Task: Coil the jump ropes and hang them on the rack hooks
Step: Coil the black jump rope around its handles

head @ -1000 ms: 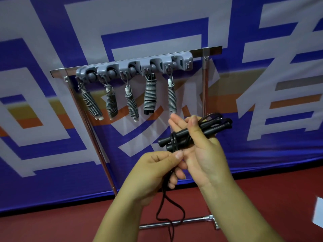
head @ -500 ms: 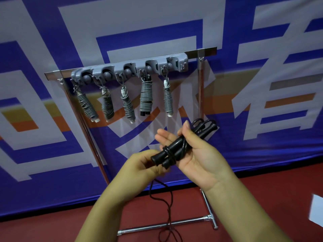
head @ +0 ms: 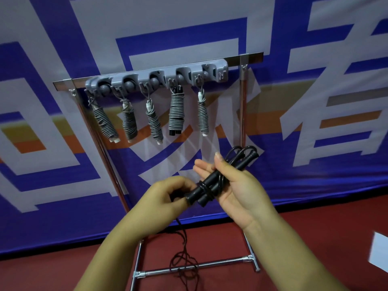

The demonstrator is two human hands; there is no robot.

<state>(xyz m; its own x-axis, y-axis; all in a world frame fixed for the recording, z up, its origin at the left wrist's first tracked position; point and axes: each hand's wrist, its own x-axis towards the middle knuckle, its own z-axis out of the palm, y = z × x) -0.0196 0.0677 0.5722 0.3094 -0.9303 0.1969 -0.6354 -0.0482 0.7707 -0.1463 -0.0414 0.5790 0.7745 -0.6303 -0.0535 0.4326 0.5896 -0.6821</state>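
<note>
Jump rope (head: 218, 181), black, lies at centre frame across the right hand (head: 237, 190), its two handles side by side with their long axis running from lower left to upper right. The right hand's fingers are nearly straight under the handles and the thumb presses over them. A couple of cord turns already band the handles near their lower-left ends, just beside the left hand (head: 168, 198), which pinches the cord with curled fingers; it is the nearer hand to the free cord. Loose cord (head: 184, 255) trails down to the red floor, so the winding looks barely begun. Upper centre, the rack (head: 157, 78) holds five coiled grey ropes (head: 176, 112).
</note>
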